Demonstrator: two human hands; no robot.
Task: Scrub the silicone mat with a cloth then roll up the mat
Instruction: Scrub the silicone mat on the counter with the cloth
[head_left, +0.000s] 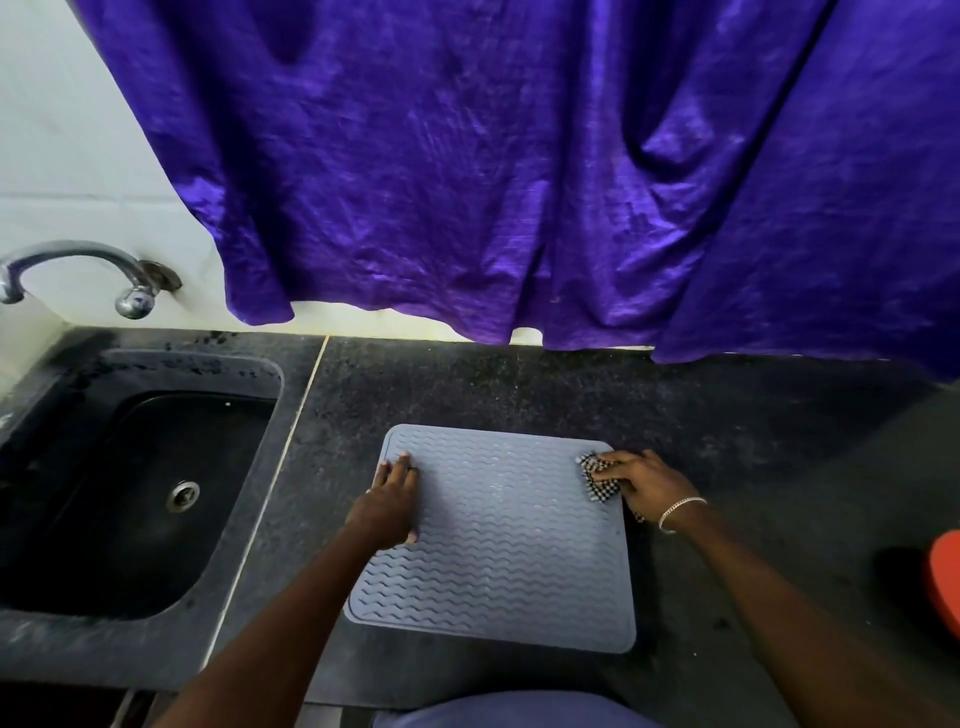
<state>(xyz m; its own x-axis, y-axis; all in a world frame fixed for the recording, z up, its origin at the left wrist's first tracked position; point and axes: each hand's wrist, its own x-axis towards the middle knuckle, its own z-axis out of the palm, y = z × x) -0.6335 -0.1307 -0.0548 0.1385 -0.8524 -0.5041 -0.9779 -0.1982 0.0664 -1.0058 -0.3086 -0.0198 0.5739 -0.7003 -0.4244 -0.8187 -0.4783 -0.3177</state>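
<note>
A: Start big. Does the purple curtain matter?
B: Hardly. It hangs along the wall, its hem just over the back of the desk, well apart from the work. A very long far stroke might brush it, I'd judge, nothing worse.
A: And the sink?
B: It is set into the desk on the left, apart from the mat. It is a risk only if the mat skates that way.
A: Where is the mat?
B: The grey silicone mat lies flat on the desk in front of the person, ribbed side up. Rolling is not yet begun.
A: Anything beside it?
B: A red thing at the right edge, mostly out of view. A swinging right elbow could knock it.
A: What pins the mat?
B: The left hand, fingers straight and flat, pressing near the left edge. Ease that pressure and a hard stroke would likely drag or buckle the mat.
A: The other?
B: The right hand has its fingers curled over the checked cloth at the mat's far right corner. That close to the rim, the cloth could slide off onto the desk, or catch the corner and flip it.
A: Smallest?
B: The bracelet on that wrist might snag the ribs
</note>
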